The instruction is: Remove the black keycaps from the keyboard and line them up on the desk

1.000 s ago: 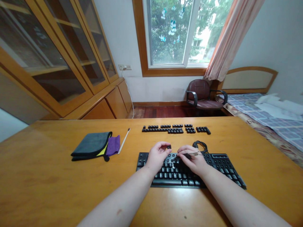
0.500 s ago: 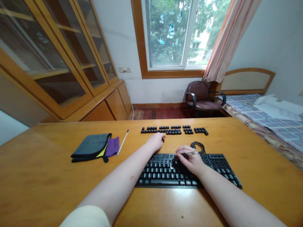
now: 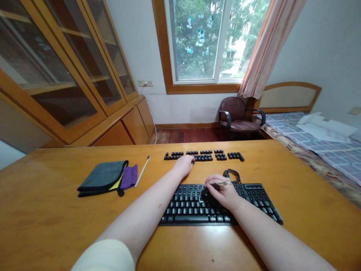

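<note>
A black keyboard (image 3: 191,206) lies across the desk in front of me, with several keys gone from its upper middle. My right hand (image 3: 222,192) rests over that gap, fingers pinched on a small dark tool (image 3: 215,186) whose kind I cannot make out. Beyond the keyboard, my left hand (image 3: 183,166) reaches to rows of loose black keycaps (image 3: 203,158). Its fingertips are closed on a small black keycap (image 3: 193,162), mostly hidden by the fingers, just at the near edge of the rows.
Left on the wooden desk (image 3: 56,210) lie a folded grey cloth (image 3: 103,176), a purple cloth (image 3: 129,177) and a toothbrush (image 3: 142,171). A coiled black cable (image 3: 235,174) sits behind the keyboard. Past the desk stand a chair (image 3: 234,113) and a bed (image 3: 324,139).
My left hand has moved a little forward, bringing the keycap up to the rows. My right hand stays over the keyboard with the tool. The view has shifted slightly.
</note>
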Motion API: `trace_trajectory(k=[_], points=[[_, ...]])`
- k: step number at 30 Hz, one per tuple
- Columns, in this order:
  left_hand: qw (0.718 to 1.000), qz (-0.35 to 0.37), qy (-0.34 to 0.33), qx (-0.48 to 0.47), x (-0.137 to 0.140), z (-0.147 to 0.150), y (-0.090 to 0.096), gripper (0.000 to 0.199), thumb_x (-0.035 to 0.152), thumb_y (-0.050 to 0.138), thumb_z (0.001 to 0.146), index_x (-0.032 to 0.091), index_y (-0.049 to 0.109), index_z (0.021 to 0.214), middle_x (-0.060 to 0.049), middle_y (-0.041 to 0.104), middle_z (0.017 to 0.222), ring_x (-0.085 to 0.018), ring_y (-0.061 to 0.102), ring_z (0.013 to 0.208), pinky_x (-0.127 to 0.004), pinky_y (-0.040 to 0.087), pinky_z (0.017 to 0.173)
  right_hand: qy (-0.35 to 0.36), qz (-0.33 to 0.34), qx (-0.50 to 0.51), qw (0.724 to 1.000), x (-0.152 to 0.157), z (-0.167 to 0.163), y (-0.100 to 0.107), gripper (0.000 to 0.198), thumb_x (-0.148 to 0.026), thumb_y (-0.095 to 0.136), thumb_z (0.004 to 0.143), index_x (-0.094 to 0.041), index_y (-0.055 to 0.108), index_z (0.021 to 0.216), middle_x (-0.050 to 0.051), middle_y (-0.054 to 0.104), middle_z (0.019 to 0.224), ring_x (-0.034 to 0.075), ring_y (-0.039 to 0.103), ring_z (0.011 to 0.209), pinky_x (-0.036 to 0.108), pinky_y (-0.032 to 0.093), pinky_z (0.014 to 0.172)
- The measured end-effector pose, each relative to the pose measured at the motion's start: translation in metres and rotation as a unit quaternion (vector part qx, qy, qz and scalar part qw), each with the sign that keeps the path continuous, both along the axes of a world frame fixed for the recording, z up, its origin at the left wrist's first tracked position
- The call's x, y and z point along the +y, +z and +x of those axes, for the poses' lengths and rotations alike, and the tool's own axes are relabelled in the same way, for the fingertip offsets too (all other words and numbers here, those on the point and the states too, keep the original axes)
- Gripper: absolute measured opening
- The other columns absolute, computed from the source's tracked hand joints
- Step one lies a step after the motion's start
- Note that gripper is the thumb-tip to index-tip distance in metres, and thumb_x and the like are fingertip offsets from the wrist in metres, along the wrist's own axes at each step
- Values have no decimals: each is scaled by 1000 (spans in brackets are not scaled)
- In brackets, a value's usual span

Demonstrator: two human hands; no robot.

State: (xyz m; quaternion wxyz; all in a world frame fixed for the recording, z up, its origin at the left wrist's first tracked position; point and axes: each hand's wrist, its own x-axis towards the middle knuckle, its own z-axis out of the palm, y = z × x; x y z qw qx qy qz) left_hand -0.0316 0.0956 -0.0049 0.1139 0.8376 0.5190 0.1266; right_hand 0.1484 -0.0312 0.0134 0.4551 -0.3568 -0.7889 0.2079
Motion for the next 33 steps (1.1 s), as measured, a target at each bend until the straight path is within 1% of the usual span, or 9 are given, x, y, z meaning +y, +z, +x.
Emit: trace_trajectory(k=[3,8,12,15,21,26,33], points=[[1000,9,-8,12,-4,1,0,22,19,53,80,24,66,97,-6,63,102,-22,58,96,-31,43,85,1,1,-1,1000,1,0,-1,12,-18,52,84,-20,63,80,6,65,80,16,62,75,31,51,70],[999,29,-17,28,-7,3,-1,14,23,58,79,24,66,91,-4,62,100,-21,56,100,-34,39,91,6,13,1,1000,2,0,-4,11,-16,53,84,-19,62,80,6,65,79,16,61,74,30,51,69],[999,41,-11,29,-5,1,-2,25,27,65,74,24,61,99,-3,62,100,-21,55,99,-33,40,89,9,12,1,1000,2,0,-3,10,-15,53,83,-19,62,80,6,64,79,15,61,73,30,51,69],[999,42,-3,29,-5,-2,-2,30,32,69,71,24,59,99,-3,61,99,-21,56,96,-32,42,85,8,12,1,1000,2,0,-3,10,-15,53,83,-19,62,81,6,64,80,16,61,74,30,51,69],[999,27,12,38,-6,-4,-2,14,29,62,77,25,60,91,-1,61,96,-19,56,95,-30,41,84,10,8,-4,1000,1,0,-5,10,-16,53,84,-20,62,81,6,64,80,16,61,75,30,51,70],[998,14,43,40,0,1,-3,16,30,61,78,25,60,93,-3,61,98,-20,56,95,-30,41,83,9,10,-6,1000,2,0,-4,11,-16,52,84,-19,62,81,6,64,80,16,61,74,30,51,69],[997,11,77,28,6,4,-7,17,33,63,76,24,59,90,-1,63,93,-20,58,88,-30,43,76,9,14,-8,1000,2,-1,-5,11,-17,52,84,-20,62,81,6,65,80,16,61,74,30,51,69]])
